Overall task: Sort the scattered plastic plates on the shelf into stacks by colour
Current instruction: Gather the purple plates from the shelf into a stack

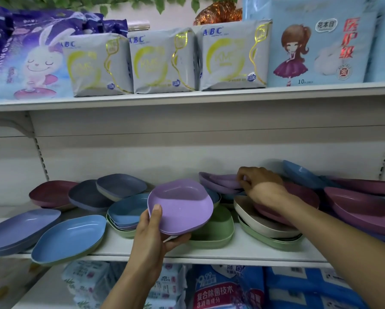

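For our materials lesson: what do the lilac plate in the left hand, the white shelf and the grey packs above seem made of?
Lilac plate: likely plastic, satin; even colour, thin moulded rim, soft glare.
Shelf: probably painted metal, smooth; thin folded front edge.
Grey packs: soft plastic film, slightly glossy; creases, metallic print.

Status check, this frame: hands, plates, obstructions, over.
Left hand holds lilac stack above green plate. Right hand pinches rear lilac plates by the rim. Maroon plate lies under that wrist.
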